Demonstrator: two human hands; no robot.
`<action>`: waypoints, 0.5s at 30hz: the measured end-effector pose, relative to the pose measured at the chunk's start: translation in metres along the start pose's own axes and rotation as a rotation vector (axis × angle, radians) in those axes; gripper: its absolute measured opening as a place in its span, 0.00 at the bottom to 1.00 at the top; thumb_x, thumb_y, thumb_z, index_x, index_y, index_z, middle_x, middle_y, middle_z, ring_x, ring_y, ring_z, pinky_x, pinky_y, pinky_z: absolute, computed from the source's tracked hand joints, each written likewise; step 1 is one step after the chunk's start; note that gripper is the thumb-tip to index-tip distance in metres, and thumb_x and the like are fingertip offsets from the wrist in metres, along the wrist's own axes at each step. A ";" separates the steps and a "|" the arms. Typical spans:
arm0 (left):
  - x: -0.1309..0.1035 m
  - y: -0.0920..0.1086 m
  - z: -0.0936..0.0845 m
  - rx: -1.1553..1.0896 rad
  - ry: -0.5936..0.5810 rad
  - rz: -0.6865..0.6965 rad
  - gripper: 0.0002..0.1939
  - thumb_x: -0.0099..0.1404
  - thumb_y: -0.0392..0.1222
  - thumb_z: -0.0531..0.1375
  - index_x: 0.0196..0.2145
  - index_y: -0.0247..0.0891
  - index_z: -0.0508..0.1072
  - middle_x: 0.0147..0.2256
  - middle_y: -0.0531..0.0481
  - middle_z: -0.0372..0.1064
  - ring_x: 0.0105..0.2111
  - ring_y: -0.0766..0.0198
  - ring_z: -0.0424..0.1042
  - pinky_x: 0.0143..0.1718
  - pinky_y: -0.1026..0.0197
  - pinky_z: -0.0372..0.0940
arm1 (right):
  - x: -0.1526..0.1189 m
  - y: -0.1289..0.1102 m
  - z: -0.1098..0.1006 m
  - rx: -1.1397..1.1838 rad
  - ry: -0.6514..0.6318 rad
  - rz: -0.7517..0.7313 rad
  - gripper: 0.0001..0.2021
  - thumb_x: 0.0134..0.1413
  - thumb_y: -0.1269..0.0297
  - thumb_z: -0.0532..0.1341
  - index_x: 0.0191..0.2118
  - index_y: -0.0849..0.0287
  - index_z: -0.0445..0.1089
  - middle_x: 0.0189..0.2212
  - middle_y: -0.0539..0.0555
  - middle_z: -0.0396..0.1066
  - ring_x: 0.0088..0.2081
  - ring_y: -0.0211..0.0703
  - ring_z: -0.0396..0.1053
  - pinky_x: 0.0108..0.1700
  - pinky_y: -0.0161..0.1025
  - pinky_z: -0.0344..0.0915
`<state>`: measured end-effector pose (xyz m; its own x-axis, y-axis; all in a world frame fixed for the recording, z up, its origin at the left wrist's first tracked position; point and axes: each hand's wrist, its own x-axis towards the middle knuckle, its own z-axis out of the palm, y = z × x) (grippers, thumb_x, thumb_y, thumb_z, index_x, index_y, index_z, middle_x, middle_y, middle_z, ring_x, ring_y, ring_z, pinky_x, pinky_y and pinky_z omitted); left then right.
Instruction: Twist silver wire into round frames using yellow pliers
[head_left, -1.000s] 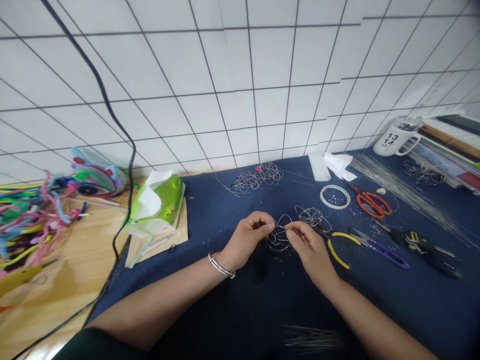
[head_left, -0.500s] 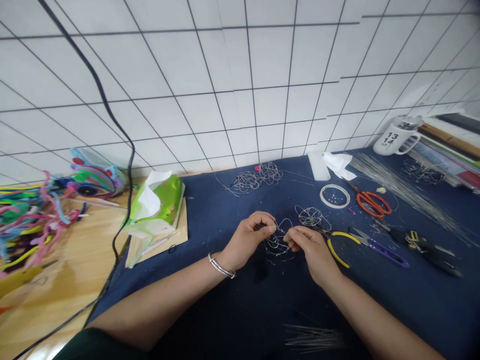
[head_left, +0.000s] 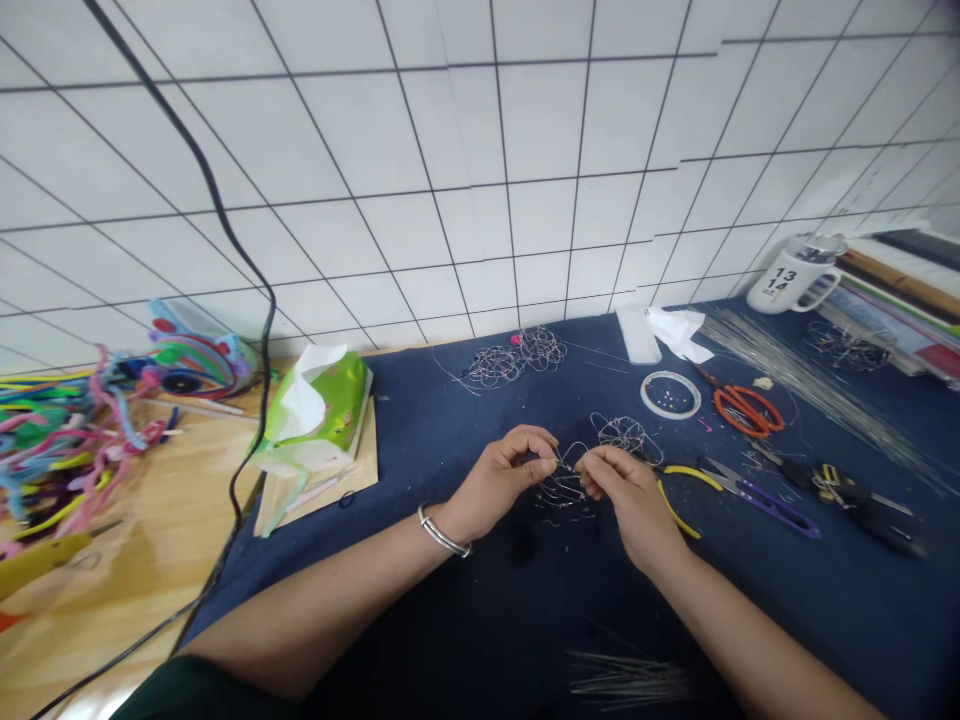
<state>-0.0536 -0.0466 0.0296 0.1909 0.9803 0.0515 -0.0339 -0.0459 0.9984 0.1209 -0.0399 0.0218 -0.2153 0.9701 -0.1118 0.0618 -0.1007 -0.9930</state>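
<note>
Between my hands is a looped piece of thin silvery wire (head_left: 561, 490), a loose tangle just above the dark blue cloth (head_left: 450, 610). My left hand (head_left: 510, 475) pinches its left side between thumb and forefinger; a silver bangle (head_left: 442, 532) circles that wrist. On the other side my right hand (head_left: 622, 495) is closed with its fingertips on the wire. Small dark specks, perhaps beads, show where the fingertips meet. Right behind my right hand lie another wire coil (head_left: 626, 435) and yellow-handled pliers (head_left: 691, 475), partly covered by the hand.
Rightward lie purple snips (head_left: 772, 505), orange-handled scissors (head_left: 746, 410), black pliers (head_left: 847, 490), a white ring with beads (head_left: 670, 395) and long wires (head_left: 817, 390). A mug (head_left: 795, 275) stands behind. Tissues (head_left: 319, 405) sit left; wire coils (head_left: 517, 358) lie near the wall, short wires (head_left: 630, 680) in front.
My fingertips have shifted slightly, and the wire loops between them look lower and more bunched. Both hands keep their pinch. The view has moved very slightly.
</note>
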 end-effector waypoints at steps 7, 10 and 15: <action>0.001 -0.001 -0.001 -0.004 -0.009 0.022 0.04 0.58 0.37 0.59 0.30 0.34 0.69 0.41 0.47 0.60 0.41 0.64 0.62 0.45 0.59 0.57 | 0.000 0.002 0.001 0.059 -0.027 0.055 0.12 0.53 0.57 0.55 0.26 0.60 0.67 0.21 0.48 0.61 0.25 0.34 0.58 0.28 0.33 0.55; 0.001 -0.001 -0.001 -0.017 -0.015 0.009 0.04 0.58 0.38 0.59 0.30 0.34 0.69 0.41 0.47 0.60 0.41 0.64 0.62 0.44 0.59 0.57 | 0.000 0.002 0.001 0.051 -0.027 0.047 0.12 0.53 0.57 0.54 0.27 0.60 0.67 0.22 0.48 0.61 0.25 0.34 0.58 0.28 0.33 0.55; 0.000 -0.001 -0.001 -0.032 0.005 -0.021 0.05 0.58 0.39 0.59 0.30 0.34 0.69 0.42 0.47 0.60 0.41 0.65 0.62 0.44 0.60 0.57 | -0.001 0.001 0.001 0.011 -0.001 0.002 0.10 0.53 0.58 0.54 0.30 0.58 0.68 0.23 0.48 0.62 0.27 0.35 0.58 0.30 0.34 0.55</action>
<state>-0.0544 -0.0461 0.0289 0.1867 0.9819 0.0308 -0.0618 -0.0195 0.9979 0.1206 -0.0412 0.0213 -0.2163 0.9697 -0.1137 0.0517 -0.1050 -0.9931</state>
